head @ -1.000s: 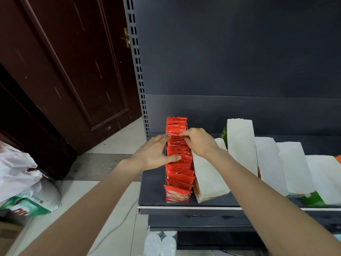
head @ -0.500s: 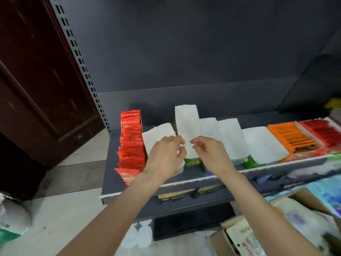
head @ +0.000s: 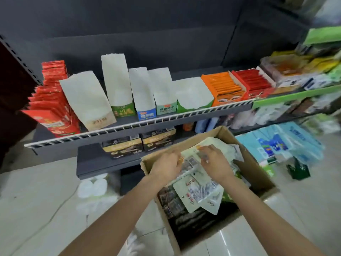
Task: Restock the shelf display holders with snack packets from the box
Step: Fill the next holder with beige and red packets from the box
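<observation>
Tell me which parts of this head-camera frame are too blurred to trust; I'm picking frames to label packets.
Head view: the right edge smears badly, so the green shelf and blue bags lose detail; both hands, left hand and right hand, are motion-blurred over the box; the white holders stay fairly sharp; wide-angle bending curves the shelf rail.

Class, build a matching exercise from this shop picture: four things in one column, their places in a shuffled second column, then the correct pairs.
Things
1. red packets
2. orange holder
3. cardboard box
4. black-and-gold cartons

Places
A. on the floor, under both hands
B. far left of the upper shelf
C. lower shelf, under the white holders
D. upper shelf, right of the white holders

Pairs: 1-B, 2-D, 3-A, 4-C
</observation>
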Tool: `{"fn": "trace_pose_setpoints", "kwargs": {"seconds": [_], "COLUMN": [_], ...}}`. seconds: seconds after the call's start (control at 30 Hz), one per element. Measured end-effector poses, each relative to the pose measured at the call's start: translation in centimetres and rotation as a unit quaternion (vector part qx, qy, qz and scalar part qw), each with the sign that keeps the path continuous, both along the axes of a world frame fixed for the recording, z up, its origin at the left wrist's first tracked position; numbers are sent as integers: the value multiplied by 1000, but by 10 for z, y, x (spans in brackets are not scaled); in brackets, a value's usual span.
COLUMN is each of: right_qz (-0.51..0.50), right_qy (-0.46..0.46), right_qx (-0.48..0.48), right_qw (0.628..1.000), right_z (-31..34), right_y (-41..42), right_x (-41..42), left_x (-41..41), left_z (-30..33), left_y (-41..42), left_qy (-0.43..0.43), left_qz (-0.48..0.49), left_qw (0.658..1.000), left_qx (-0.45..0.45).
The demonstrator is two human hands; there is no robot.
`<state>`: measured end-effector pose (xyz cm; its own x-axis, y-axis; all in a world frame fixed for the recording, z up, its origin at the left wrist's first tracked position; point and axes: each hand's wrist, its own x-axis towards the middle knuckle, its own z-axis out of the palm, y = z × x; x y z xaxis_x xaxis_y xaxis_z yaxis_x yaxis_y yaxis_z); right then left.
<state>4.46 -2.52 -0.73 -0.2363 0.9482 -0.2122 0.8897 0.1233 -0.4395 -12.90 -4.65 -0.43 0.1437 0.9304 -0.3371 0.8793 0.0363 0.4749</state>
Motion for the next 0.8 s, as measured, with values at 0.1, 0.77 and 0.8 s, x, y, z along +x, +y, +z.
{"fn": "trace_pose_setpoints", "kwargs": {"seconds": [0.1, 0.77, 0.8], "right_qz": [60, 187, 176], "right_qy": [-66, -119, -55], "right_qx": [-44, -4, -16], "right_qw": [995, 975, 983], "right_z": [-13, 5, 7], "right_y": [-3, 13, 15], "right_x": [26, 39, 41], "left_x": [14, -19, -21], "left_z": [-16, 27, 32], "left_y": [-11, -27, -26], "left_qy": [74, -96, -111], "left_qz": [-46, 281, 297], "left_qw": [993, 943, 933], "left_qx": [-85, 152, 169]}}
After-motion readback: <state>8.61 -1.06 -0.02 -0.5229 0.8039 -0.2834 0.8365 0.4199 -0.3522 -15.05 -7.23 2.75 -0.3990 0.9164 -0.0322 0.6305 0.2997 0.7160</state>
